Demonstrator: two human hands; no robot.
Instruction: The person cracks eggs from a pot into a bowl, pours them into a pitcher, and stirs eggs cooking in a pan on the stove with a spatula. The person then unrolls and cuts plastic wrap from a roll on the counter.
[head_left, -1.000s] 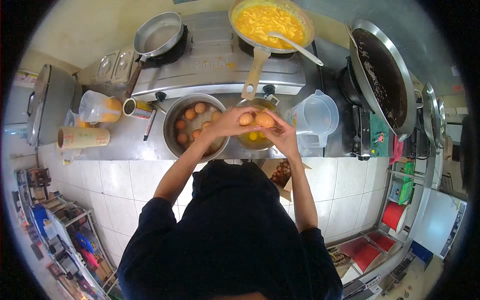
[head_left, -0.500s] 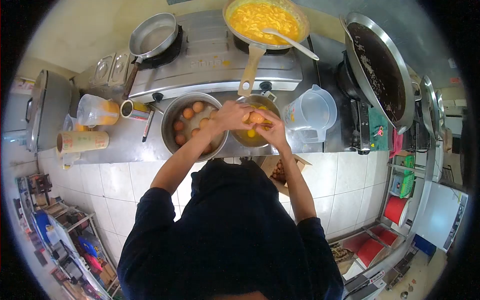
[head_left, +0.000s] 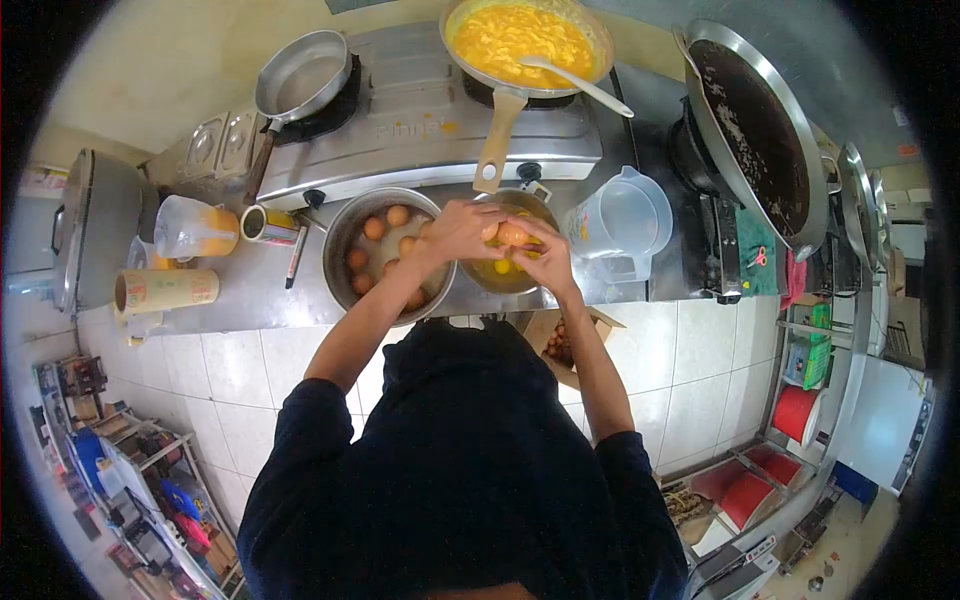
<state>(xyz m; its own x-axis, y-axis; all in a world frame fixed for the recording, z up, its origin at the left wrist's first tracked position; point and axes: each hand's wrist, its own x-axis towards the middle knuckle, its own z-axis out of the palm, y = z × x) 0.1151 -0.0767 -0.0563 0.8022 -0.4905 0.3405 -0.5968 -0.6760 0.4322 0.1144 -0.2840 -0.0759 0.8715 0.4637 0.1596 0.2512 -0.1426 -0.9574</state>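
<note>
Both hands meet over a metal bowl [head_left: 490, 283] that holds raw egg with yellow yolks. My left hand [head_left: 468, 232] and my right hand [head_left: 546, 264] are closed around a brown egg [head_left: 514, 235] between their fingertips. Whether its shell is split is hard to make out at this size. Beside the bowl on the left stands a metal pot [head_left: 334, 262] with several brown eggs [head_left: 398, 215] in liquid; my left forearm crosses above it and hides part of the inside. To the right of the bowl is a clear plastic jug [head_left: 625, 225].
Behind, a two-burner stove [head_left: 420, 135] carries an empty pan [head_left: 303, 80] and a frying pan [head_left: 497, 140] of yellow egg with a white spoon [head_left: 580, 85]. A large wok [head_left: 770, 140] of dark liquid stands right. Cardboard roll [head_left: 170, 290] and marker [head_left: 296, 260] lie left.
The view has shifted very slightly. Both hands stay over the bowl with the egg between them, the fingers moving only a little.
</note>
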